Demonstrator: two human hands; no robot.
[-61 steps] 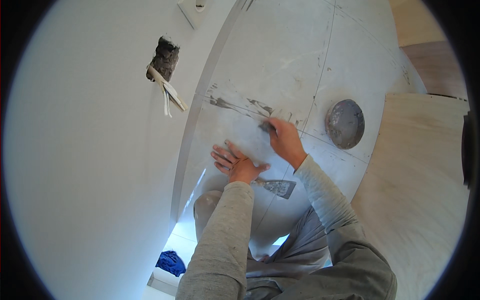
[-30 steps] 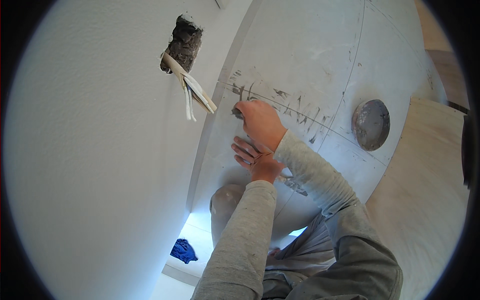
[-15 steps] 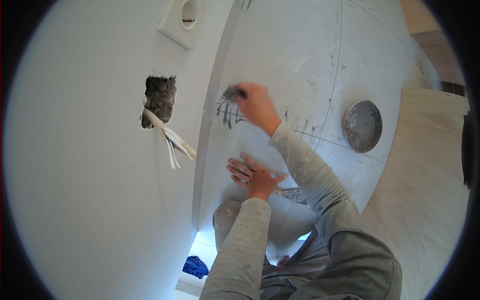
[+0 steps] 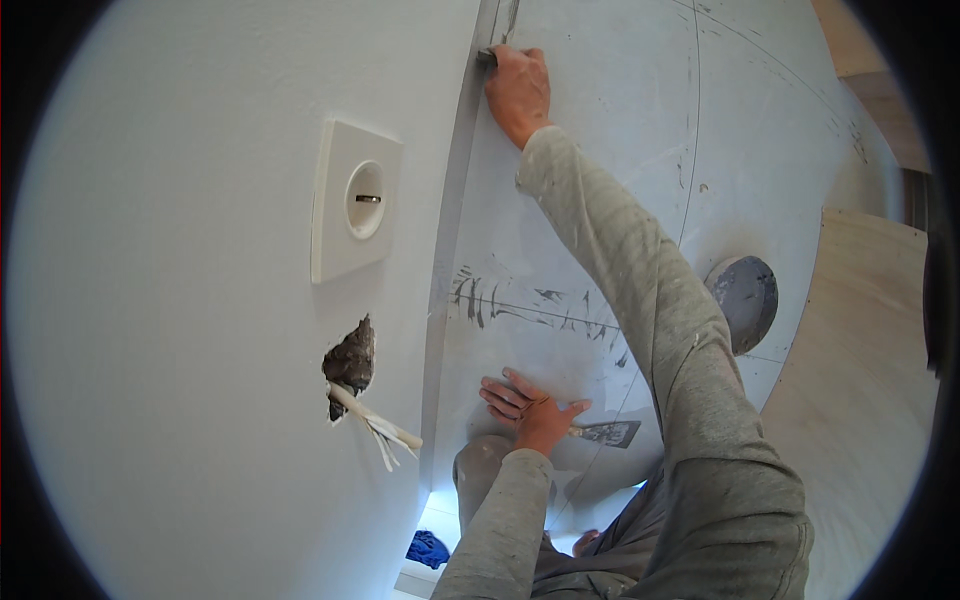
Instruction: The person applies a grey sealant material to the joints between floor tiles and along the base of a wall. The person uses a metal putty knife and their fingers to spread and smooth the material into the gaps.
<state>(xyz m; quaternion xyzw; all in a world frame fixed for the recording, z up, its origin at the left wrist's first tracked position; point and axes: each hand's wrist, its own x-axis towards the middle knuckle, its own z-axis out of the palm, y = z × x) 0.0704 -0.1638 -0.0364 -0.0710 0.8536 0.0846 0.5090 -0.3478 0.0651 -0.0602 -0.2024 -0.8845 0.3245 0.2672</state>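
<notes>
One bare left hand (image 4: 541, 420), spread on pale-grey tiled floor (image 4: 610, 100), likely braces the reach; bare right hand (image 4: 519, 92), grip pinching small dark tool (image 4: 486, 57), perhaps a scraper, at grey wall-base strip (image 4: 453, 220).

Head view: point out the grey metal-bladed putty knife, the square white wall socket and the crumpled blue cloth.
Grey metal-bladed putty knife (image 4: 612, 433): head view, on its blade.
Square white wall socket (image 4: 361, 212): head view, inside its round recess.
Crumpled blue cloth (image 4: 428, 549): head view, on its folds.
</notes>
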